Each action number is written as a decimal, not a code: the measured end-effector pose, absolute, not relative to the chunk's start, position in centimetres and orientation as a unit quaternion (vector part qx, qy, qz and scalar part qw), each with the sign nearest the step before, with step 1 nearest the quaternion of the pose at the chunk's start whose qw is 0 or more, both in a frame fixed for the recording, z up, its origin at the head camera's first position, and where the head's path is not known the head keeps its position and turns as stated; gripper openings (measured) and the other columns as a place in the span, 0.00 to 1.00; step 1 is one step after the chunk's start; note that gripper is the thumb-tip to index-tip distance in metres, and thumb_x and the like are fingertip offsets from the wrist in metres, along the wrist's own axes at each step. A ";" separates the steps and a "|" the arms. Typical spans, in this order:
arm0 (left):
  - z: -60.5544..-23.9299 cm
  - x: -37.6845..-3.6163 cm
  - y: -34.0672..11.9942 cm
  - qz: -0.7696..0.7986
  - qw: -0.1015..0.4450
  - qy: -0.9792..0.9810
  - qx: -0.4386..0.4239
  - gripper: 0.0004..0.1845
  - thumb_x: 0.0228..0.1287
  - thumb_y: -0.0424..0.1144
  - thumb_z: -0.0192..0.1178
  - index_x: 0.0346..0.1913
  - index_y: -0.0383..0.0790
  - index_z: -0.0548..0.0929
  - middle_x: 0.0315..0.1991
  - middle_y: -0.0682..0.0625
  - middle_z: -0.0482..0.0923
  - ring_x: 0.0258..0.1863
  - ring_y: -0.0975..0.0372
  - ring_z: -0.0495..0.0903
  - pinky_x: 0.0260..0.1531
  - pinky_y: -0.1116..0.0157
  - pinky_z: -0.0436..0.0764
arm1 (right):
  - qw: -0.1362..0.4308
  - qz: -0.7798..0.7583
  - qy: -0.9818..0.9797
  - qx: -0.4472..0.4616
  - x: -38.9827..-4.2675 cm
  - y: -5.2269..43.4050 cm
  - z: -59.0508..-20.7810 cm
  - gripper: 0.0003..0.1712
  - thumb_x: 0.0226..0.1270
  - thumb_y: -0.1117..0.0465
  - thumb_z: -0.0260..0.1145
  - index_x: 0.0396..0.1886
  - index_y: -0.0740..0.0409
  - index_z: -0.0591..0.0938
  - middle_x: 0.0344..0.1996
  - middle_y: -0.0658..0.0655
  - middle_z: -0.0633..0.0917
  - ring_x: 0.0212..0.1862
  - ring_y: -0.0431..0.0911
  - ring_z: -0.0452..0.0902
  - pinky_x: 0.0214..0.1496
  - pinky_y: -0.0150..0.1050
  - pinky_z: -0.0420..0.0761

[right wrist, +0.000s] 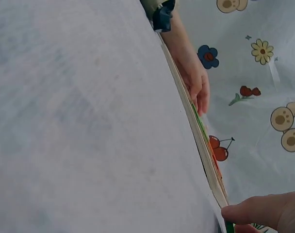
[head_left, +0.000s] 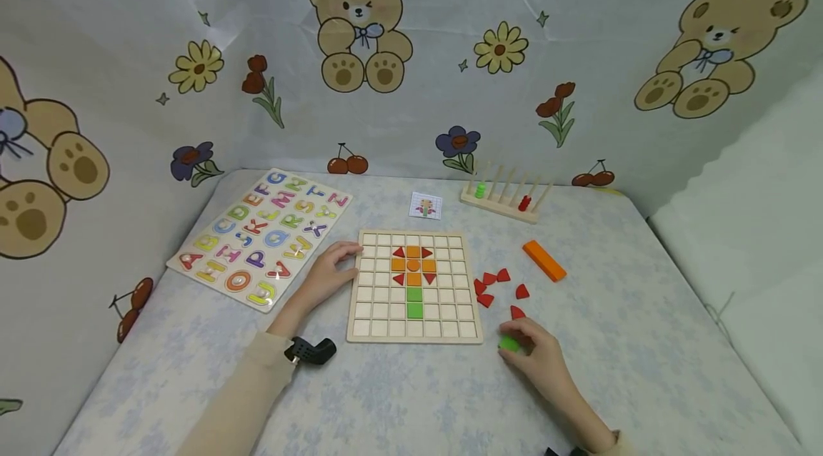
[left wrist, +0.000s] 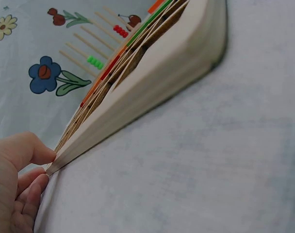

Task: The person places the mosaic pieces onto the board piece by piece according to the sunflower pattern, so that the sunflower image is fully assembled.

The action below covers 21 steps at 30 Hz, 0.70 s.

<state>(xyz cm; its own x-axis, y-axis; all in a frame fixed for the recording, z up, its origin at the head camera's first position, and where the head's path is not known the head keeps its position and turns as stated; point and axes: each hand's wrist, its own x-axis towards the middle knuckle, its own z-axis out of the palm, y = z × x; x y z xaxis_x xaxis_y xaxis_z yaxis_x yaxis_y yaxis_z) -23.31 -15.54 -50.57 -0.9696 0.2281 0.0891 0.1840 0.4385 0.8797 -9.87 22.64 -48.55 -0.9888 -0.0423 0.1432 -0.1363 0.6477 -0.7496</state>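
A wooden grid board (head_left: 386, 327) lies mid-table, carrying an orange and red flower shape with two green squares (head_left: 414, 302) as a stem. My left hand (head_left: 331, 270) rests against the board's left edge (left wrist: 138, 111), thumb on the top corner, fingers relaxed. To the right of the board, my right hand (head_left: 534, 352) pinches a small green piece (head_left: 509, 344) on the cloth. The right wrist view shows the right thumb (right wrist: 256, 211) beside the board's edge (right wrist: 205, 145) and the left hand (right wrist: 193, 80) beyond.
Loose red triangles (head_left: 495, 284) and an orange bar (head_left: 544, 260) lie right of the board. An alphabet puzzle (head_left: 260, 236) sits at the left, a pattern card (head_left: 426, 206) and a peg rack with beads (head_left: 508, 197) behind. Printed fabric walls surround the table.
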 end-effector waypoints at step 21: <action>-50.6 -23.2 -15.5 0.515 0.013 0.849 0.121 0.22 0.60 0.32 0.61 0.59 0.38 0.77 0.62 0.44 0.72 0.64 0.51 0.69 0.68 0.54 0.69 | -0.042 0.497 -0.822 0.274 -14.3 11.1 -48.2 0.17 0.51 0.73 0.70 0.43 0.61 0.83 0.42 0.56 0.83 0.44 0.48 0.79 0.46 0.34 0.84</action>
